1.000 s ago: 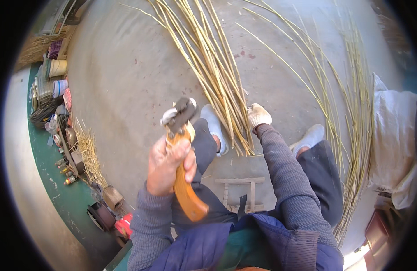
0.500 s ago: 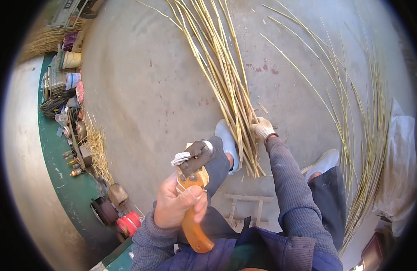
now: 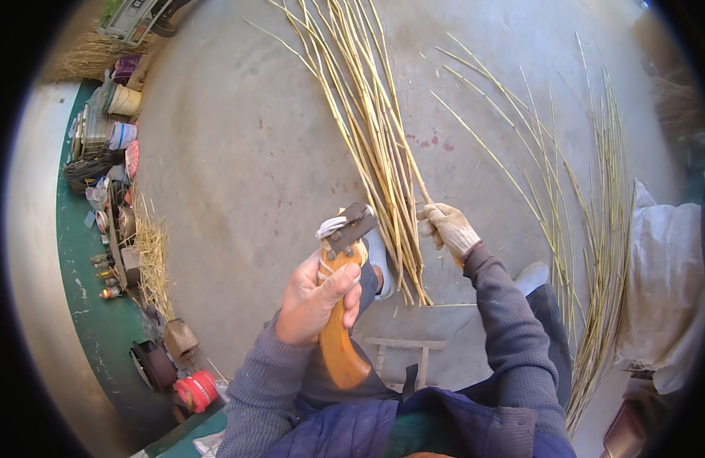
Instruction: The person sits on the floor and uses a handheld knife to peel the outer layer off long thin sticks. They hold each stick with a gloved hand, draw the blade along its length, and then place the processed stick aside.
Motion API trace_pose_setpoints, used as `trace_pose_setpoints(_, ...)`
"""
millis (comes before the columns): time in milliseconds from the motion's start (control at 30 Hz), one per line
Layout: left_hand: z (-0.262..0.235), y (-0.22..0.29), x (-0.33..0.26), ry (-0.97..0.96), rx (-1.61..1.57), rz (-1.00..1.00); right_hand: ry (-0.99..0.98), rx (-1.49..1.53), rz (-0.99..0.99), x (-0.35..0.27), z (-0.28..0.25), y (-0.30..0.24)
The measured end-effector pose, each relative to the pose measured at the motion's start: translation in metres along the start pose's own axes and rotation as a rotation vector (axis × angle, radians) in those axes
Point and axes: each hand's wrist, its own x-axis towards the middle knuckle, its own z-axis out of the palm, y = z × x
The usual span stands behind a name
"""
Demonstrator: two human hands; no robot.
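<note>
My bare left hand (image 3: 316, 304) is wrapped round a wooden-handled tool (image 3: 343, 347). Its orange-brown handle curves down toward me; a dark metal plate, bolted on and bound with white cord, forms its upper end. To the right, my right hand (image 3: 449, 229), in an off-white glove, closes round one pale stalk (image 3: 413, 164) whose short butt end sticks out below the fist. Beside that hand, to its left, lies a long bundle of yellowish stalks (image 3: 368, 145) on the floor, its near ends by my left shoe (image 3: 378, 263).
Thinner greenish stalks (image 3: 597, 252) lie along the right, near a pale plastic sack (image 3: 661, 282). A small wooden frame (image 3: 402, 345) is between my legs. Along the left wall stand a cream bucket (image 3: 123, 100), straw (image 3: 150, 263), a dark reel (image 3: 152, 364) and a red round object (image 3: 196, 389).
My right hand has lifted away from the bundle's near end with one stalk in its grip. My left hand with the tool has shifted slightly right and up.
</note>
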Motion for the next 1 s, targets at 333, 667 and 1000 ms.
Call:
trace_pose_setpoints(333, -0.01, -0.006, 0.006, -0.029, 0.009, 0.105, 0.095, -0.336, 0.054, -0.217, 0.02, -0.111)
trace_pose_setpoints(667, -0.018, -0.02, 0.024, -0.053, -0.05, 0.276, 0.593, -0.456, -0.06, -0.413, -0.026, -0.086)
trace_pose_setpoints(1000, -0.026, -0.031, 0.041, 0.014, -0.021, 0.308, 0.683, -0.2, -0.274, -0.557, -0.01, -0.014)
